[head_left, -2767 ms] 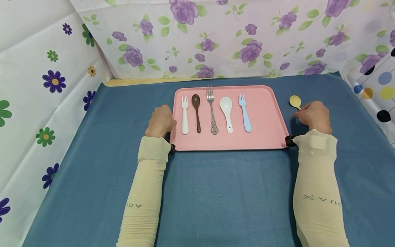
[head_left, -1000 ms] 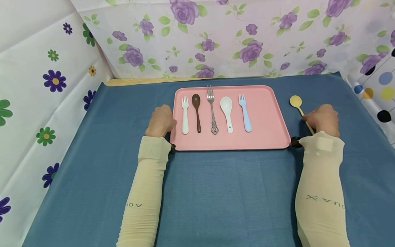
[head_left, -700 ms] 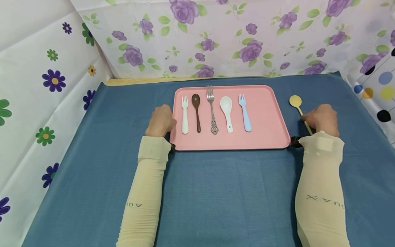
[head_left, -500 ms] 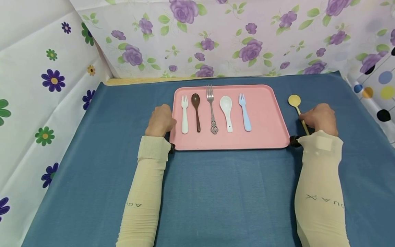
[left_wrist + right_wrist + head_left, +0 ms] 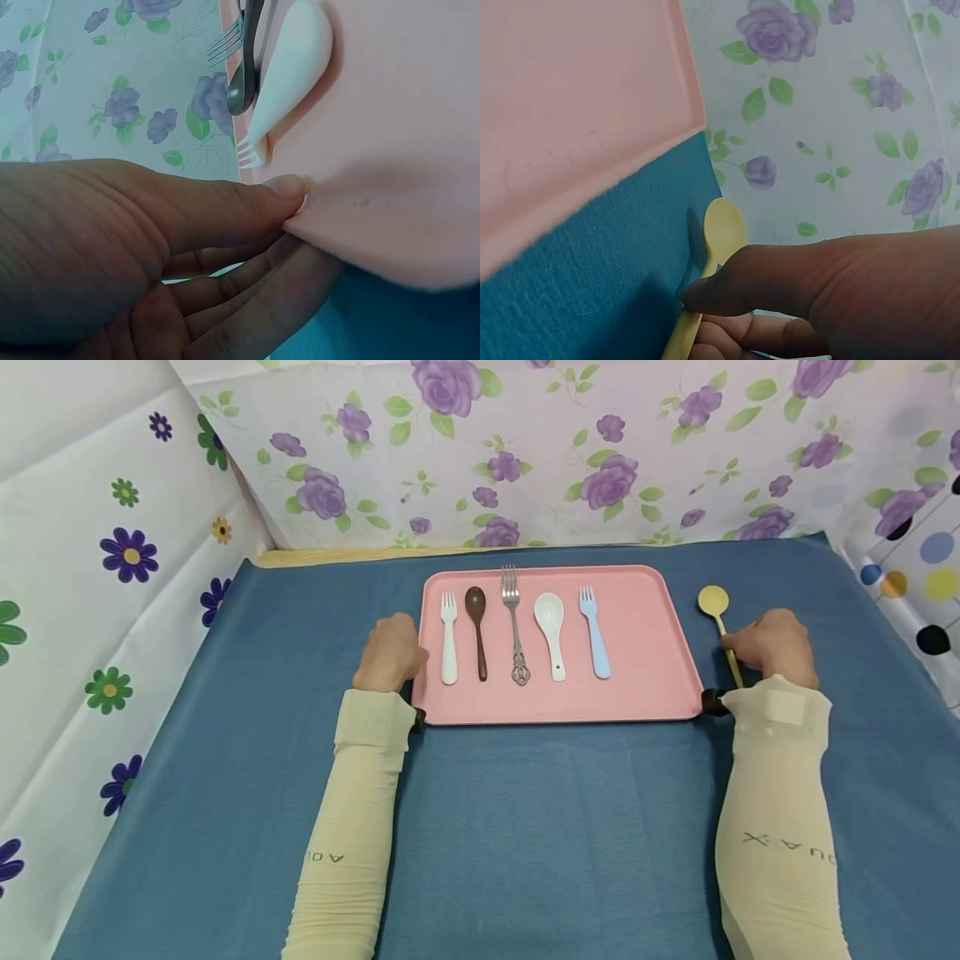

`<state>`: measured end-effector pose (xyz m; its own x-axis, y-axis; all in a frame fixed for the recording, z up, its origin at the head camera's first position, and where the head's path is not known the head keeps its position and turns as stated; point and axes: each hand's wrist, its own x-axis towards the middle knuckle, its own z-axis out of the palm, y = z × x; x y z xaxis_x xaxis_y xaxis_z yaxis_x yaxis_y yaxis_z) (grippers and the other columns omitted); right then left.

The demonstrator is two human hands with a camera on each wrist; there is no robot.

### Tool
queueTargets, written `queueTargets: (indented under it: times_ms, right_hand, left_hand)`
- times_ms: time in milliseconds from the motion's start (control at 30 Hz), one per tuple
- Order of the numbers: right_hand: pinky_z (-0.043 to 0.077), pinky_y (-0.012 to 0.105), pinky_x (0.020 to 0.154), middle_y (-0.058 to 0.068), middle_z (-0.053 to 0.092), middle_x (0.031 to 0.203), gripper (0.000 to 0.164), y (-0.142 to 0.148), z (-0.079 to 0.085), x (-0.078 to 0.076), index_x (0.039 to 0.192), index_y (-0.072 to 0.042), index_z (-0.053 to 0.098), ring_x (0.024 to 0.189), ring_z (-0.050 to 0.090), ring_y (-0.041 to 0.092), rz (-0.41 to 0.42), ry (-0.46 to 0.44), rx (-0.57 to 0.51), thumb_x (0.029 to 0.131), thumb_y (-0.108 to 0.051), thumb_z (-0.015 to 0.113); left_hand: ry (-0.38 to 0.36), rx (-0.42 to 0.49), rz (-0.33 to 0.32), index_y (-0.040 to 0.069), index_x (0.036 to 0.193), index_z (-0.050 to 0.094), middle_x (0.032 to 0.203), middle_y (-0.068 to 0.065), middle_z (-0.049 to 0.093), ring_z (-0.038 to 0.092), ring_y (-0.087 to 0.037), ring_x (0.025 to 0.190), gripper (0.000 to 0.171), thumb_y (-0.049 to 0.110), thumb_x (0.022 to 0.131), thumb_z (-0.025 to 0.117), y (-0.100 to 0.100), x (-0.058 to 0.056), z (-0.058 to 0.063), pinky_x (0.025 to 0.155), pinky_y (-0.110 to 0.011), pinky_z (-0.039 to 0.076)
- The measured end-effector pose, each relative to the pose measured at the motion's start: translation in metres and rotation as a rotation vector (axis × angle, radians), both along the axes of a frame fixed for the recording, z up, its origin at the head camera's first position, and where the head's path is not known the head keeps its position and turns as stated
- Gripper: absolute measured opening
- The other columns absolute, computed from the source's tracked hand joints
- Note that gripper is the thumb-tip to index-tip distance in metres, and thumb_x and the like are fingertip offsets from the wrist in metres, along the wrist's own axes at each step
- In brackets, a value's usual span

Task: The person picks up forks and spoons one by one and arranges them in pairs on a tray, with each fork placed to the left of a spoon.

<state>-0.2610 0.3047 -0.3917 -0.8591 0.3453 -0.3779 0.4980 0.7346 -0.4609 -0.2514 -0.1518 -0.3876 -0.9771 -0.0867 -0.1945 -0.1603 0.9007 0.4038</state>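
Observation:
My left hand (image 5: 391, 654) pinches the left rim of the pink tray (image 5: 652, 635), thumb on top and fingers beneath, as the left wrist view shows. To the right of the tray, my right hand (image 5: 776, 646) pinches the handle of a yellow spoon (image 5: 713, 601), its bowl pointing away from me. On the tray lie, left to right, a white fork (image 5: 449, 643), a dark brown spoon (image 5: 476, 606), a silver fork (image 5: 512, 597) whose tines overlap the far rim, a white spoon (image 5: 550, 614) and a light blue fork (image 5: 596, 639).
A blue cloth (image 5: 555, 827) covers the table. Behind it hangs a curtain with purple flowers (image 5: 447, 389); flowered and dotted sheets close off the left and right sides. A pale wooden edge (image 5: 322, 558) shows at the back left.
My right hand slid toward me along the spoon's handle, then moved slightly left and away from me with the yellow spoon. The left hand and the tray stay in place.

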Motion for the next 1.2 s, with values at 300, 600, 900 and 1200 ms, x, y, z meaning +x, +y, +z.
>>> queueTargets:
  times_ms: [300, 600, 900, 1200]
  right_hand:
    - [0.05, 0.046, 0.063, 0.028, 0.053, 0.11, 0.046, -0.003, -0.001, -0.002, 0.111, 0.008, 0.06, 0.091, 0.054, 0.038, 0.008, 0.002, -0.007, 0.093, -0.035, 0.058]
    - [0.048, 0.04, 0.059, 0.023, 0.057, 0.099, 0.04, -0.01, 0.002, -0.002, 0.103, 0.006, 0.062, 0.088, 0.054, 0.036, 0.024, 0.035, -0.021, 0.091, -0.033, 0.06]
    - [0.048, 0.041, 0.06, 0.021, 0.058, 0.097, 0.04, -0.014, 0.003, -0.003, 0.102, 0.004, 0.063, 0.087, 0.055, 0.035, 0.027, 0.038, -0.034, 0.092, -0.034, 0.061]
    - [0.05, 0.053, 0.074, 0.027, 0.054, 0.115, 0.046, -0.021, 0.004, -0.004, 0.114, 0.006, 0.061, 0.096, 0.055, 0.039, 0.034, 0.013, -0.034, 0.093, -0.035, 0.058]
  left_hand:
    - [-0.023, -0.004, 0.008, -0.001, 0.084, 0.061, 0.067, -0.011, 0.049, 0.055, -0.023, 0.055, 0.012, 0.005, 0.091, 0.053, 0.003, 0.0, 0.001, 0.044, -0.03, 0.04]
    - [-0.01, -0.006, 0.01, -0.001, 0.084, 0.061, 0.066, -0.012, 0.049, 0.056, -0.024, 0.056, 0.013, 0.006, 0.091, 0.053, 0.002, -0.001, -0.001, 0.045, -0.03, 0.041]
    - [0.004, -0.009, 0.01, -0.001, 0.082, 0.06, 0.066, -0.01, 0.048, 0.055, -0.023, 0.056, 0.013, 0.006, 0.091, 0.053, 0.002, 0.0, -0.001, 0.045, -0.03, 0.04]
    - [0.002, -0.019, 0.012, -0.002, 0.089, 0.061, 0.069, -0.013, 0.053, 0.058, -0.024, 0.059, 0.013, 0.006, 0.092, 0.053, 0.003, 0.0, -0.001, 0.047, -0.03, 0.042]
